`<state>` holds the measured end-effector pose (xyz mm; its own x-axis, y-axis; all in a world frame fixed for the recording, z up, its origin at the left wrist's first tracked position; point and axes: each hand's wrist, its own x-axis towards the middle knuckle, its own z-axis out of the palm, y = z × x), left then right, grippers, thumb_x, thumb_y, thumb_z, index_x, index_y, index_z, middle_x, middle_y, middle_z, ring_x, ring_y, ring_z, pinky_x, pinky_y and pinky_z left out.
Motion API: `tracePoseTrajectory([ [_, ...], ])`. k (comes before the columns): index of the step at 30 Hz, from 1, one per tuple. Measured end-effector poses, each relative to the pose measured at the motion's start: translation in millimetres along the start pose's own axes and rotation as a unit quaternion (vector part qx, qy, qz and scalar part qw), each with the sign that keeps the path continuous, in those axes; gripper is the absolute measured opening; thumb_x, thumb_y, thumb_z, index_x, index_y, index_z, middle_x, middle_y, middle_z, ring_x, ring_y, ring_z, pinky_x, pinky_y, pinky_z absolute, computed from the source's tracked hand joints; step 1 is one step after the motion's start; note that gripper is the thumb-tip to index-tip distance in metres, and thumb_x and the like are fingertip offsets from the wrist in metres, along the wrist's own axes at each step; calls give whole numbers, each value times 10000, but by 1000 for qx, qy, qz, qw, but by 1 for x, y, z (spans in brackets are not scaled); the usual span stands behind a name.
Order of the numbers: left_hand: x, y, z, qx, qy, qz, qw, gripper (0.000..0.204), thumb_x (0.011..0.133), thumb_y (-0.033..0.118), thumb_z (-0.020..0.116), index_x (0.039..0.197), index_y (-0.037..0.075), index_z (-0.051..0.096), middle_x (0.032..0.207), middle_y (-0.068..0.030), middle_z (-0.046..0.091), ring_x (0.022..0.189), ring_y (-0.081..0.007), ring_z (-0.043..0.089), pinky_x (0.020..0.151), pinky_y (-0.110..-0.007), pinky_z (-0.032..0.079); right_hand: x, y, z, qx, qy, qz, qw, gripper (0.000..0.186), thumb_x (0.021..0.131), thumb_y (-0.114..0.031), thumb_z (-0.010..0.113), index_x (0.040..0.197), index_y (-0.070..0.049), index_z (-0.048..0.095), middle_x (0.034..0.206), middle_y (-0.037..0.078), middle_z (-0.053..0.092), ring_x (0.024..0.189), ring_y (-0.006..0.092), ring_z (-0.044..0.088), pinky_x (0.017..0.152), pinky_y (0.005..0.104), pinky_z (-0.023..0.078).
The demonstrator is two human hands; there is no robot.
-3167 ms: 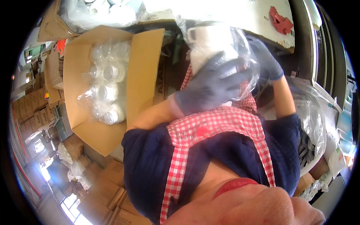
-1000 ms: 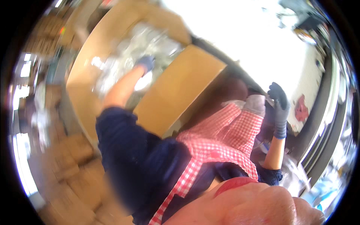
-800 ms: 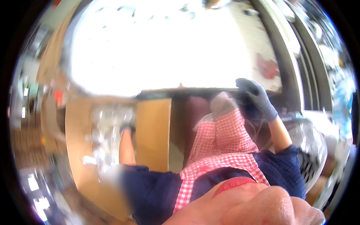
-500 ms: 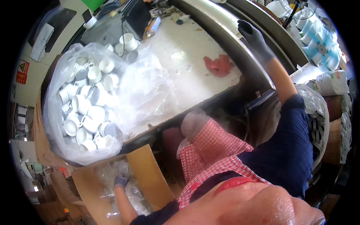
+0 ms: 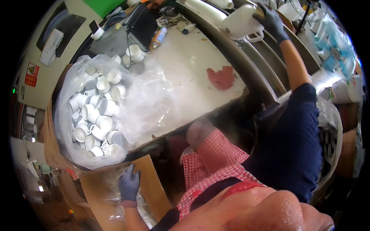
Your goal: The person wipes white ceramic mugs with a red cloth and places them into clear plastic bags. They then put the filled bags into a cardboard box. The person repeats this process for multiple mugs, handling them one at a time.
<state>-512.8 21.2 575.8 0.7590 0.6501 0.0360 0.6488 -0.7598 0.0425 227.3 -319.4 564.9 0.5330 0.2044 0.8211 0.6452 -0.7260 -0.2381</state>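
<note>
My right hand (image 5: 272, 26), in a grey glove, reaches to the far right. Its fingers are closed on the end of a white jug (image 5: 239, 22), which lies sideways above a metal-edged trough. The jug's loop handle (image 5: 255, 37) points down toward me. At the lower left, my left hand (image 5: 129, 186), also gloved, is over an open cardboard box (image 5: 155, 184). Its fingers are extended and hold nothing that I can see. Clear plastic-wrapped items (image 5: 143, 210) lie in the box, partly hidden by my hand and forearm.
A large clear bag (image 5: 61, 127) full of white cups (image 5: 103, 123) stands at the left. On the pale worktop (image 5: 185, 77) are a red cloth (image 5: 221, 77) and a spray can (image 5: 158, 37). More white vessels (image 5: 204, 10) lie along the trough. Blue fan blades (image 5: 334, 56) are at the far right.
My right hand has moved from the trough's edge farther right, and the white jug is now in its grip. My left hand has risen from inside the box, fingers now extended.
</note>
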Motion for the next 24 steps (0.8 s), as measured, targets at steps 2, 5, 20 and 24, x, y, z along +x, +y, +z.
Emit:
tracePoseTrajectory([
  [2,11,9,12,-11,-23,-7,1000,372,869,246,658,1200,78,648,1075,-143,671,914,-325,647,826,-411,513,27,-31,-63,-52,11,-35,998,585,760,-418,729,1276,-166,617,1042,224,664,912,388,656,792,479,533],
  [5,26,35,18,-34,-10,69,997,370,878,252,655,1205,79,646,1109,-149,666,972,-330,645,854,-419,509,18,-52,-96,-125,-98,-22,987,632,793,-522,626,1322,-178,598,992,242,687,845,406,670,751,504,538],
  [20,82,184,-45,-253,152,274,916,896,790,206,804,1504,20,298,1455,-238,385,1193,-349,549,965,-408,506,-13,-262,-183,76,-97,-314,941,405,653,-304,716,1016,-132,662,1060,212,585,1075,397,531,849,512,474],
  [24,139,230,-51,-253,215,322,887,1186,649,330,904,1539,49,173,1456,-257,334,1220,-363,519,985,-433,493,-43,-318,-131,206,-184,-389,879,486,687,-279,764,1157,-184,686,1003,165,619,934,343,612,851,411,510],
])
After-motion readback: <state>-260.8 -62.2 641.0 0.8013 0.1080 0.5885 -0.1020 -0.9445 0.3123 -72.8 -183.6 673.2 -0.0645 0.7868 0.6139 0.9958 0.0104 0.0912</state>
